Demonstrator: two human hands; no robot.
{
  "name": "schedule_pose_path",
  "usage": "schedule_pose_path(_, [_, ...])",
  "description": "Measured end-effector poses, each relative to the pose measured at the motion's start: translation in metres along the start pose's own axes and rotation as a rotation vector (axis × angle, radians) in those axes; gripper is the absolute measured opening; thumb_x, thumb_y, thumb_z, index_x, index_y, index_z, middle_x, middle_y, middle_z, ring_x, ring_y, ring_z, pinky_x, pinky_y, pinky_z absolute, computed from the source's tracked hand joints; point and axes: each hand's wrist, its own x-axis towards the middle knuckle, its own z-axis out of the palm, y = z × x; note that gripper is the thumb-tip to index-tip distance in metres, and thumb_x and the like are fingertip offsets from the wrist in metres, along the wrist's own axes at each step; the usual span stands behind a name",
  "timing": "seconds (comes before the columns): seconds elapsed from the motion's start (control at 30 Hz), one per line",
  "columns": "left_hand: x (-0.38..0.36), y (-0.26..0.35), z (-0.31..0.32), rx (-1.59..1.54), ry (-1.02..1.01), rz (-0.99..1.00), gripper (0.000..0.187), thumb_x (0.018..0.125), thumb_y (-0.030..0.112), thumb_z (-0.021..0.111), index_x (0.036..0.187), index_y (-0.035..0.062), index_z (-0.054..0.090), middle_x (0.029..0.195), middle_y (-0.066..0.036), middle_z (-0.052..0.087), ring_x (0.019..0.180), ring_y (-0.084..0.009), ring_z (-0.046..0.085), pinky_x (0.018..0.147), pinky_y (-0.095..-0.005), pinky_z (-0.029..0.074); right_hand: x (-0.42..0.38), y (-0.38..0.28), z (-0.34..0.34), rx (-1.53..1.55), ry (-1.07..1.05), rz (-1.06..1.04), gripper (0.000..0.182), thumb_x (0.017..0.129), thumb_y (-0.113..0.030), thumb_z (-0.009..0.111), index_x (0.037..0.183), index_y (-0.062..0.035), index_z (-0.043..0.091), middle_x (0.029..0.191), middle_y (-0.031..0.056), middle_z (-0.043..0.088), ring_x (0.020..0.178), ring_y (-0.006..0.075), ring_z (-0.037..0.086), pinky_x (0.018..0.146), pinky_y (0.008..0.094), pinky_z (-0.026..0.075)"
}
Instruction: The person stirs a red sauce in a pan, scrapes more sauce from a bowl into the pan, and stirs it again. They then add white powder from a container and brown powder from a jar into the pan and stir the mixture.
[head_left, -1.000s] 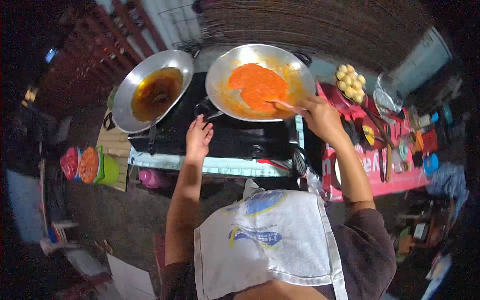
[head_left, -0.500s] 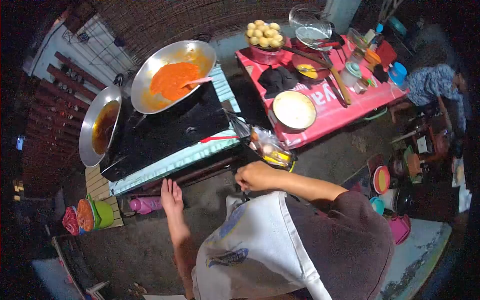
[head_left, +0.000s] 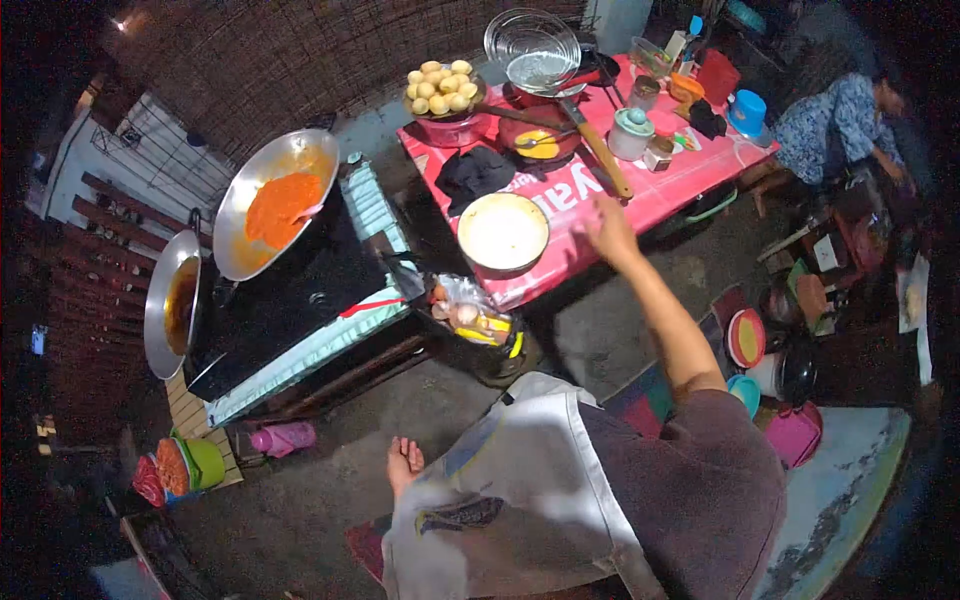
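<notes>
My right hand (head_left: pixel 612 238) is stretched out over the front of the red-covered table (head_left: pixel 655 205), fingers partly spread and nothing seen in them. Just beyond its fingertips lies the end of a wooden handle (head_left: pixel 607 165) belonging to a long utensil. A pan of pale, creamy contents (head_left: pixel 503 231) stands to the left of this hand. Low beside the apron (head_left: pixel 530 490), my left hand (head_left: pixel 404 462) hangs with loosely curled fingers, holding nothing that I can see.
A wok of orange-red paste (head_left: pixel 285 210) and a wok of dark oil (head_left: pixel 180 300) sit on the black stove (head_left: pixel 300 290). Peeled eggs or potatoes (head_left: pixel 440 90) fill a bowl. A plastic bag (head_left: pixel 470 310) hangs between stove and table. Another person (head_left: pixel 840 130) bends at the right.
My right hand has moved from in front of my body up and right, over the table. My left hand has drawn back towards the apron. The view has turned right.
</notes>
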Motion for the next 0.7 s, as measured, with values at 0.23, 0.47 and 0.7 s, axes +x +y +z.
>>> schedule_pose_path(0.23, [-0.010, -0.033, 0.137, 0.102, 0.314, 0.098, 0.028, 0.085, 0.025, 0.051, 0.107, 0.0087, 0.047, 0.090, 0.000, 0.053, 0.073, -0.0117, 0.053, 0.058, -0.0219, 0.046, 0.167, 0.119, -0.033, -0.268, 0.264, 0.000, 0.056, 0.065, -0.021, 0.064, 0.113, -0.0003, 0.044, 0.106, 0.0215, 0.049, 0.103, 0.0352, 0.044, 0.089, 0.0399, 0.034])
schedule_pose_path(0.47, [-0.031, -0.053, 0.259, 0.240, 0.185, 0.162, 0.025, 0.086, 0.020, 0.048, 0.108, 0.0094, 0.046, 0.095, -0.001, 0.054, 0.080, -0.0117, 0.052, 0.064, -0.0230, 0.044, 0.239, 0.172, -0.016, -0.198, 0.178, -0.068, 0.085, 0.063, -0.031, 0.067, 0.131, -0.0102, 0.020, 0.129, 0.0157, 0.032, 0.118, 0.0346, 0.030, 0.100, 0.0428, 0.021])
schedule_pose_path(0.7, [-0.047, -0.089, 0.305, 0.373, 0.099, 0.163, 0.025, 0.088, 0.020, 0.046, 0.108, 0.0063, 0.047, 0.098, -0.002, 0.053, 0.082, -0.0113, 0.052, 0.070, -0.0260, 0.043, 0.231, 0.179, -0.014, -0.290, 0.283, -0.219, 0.074, 0.060, -0.030, 0.070, 0.120, -0.0039, 0.036, 0.113, 0.0185, 0.045, 0.107, 0.0369, 0.039, 0.093, 0.0457, 0.027])
